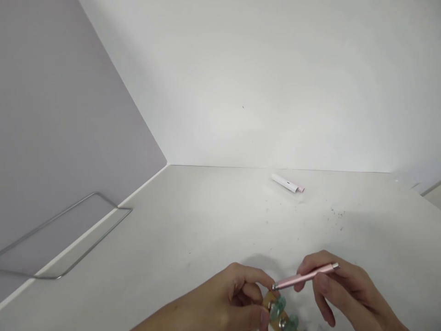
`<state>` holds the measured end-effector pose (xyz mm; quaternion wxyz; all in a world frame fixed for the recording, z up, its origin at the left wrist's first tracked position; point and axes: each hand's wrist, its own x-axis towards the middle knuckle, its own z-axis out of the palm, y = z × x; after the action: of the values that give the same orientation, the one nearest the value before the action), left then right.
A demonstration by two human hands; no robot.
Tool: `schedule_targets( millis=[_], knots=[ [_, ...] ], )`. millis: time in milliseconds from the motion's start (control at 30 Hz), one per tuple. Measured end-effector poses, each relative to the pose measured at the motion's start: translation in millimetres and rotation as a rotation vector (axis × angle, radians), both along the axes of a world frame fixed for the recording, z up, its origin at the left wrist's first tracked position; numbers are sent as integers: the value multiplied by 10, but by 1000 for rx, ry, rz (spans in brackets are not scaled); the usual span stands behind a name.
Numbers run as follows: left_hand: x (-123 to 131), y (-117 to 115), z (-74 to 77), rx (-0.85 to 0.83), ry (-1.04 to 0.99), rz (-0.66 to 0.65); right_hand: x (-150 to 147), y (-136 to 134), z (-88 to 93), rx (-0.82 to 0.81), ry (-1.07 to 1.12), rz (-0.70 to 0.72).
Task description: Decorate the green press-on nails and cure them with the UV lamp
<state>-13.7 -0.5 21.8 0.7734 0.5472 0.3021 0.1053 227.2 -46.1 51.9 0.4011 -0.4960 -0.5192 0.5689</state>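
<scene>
— Slipping looks like the main risk. The right hand (341,289) pinches the pink tool (305,276) far back along its length, and the metal tip rests at the top of the little board (277,309). A hard push could make it skid off.

— Where would it skid to?

— Probably into the left hand (237,299). That grip is clenched round the board, fingertips right beside the tip, low over the worktop (206,220) at the near edge.

— And the board itself?

— Its green wheels (280,305) face up, and only a small part of it shows between the fingers. I judge it could twist or pop loose, then roll away.

— Anything else nearby?

— A white tube (287,183) lies well apart towards the wall, dark specks (336,214) lie to its right, and a wire frame (69,239) sits far left. None of it is in the way.
</scene>
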Motion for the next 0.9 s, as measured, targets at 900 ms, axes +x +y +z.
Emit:
schedule_targets(
  millis=[900],
  knots=[
    [-2,10,7,13,28,-8,73,28,-4,52,-1,113]
  ],
)
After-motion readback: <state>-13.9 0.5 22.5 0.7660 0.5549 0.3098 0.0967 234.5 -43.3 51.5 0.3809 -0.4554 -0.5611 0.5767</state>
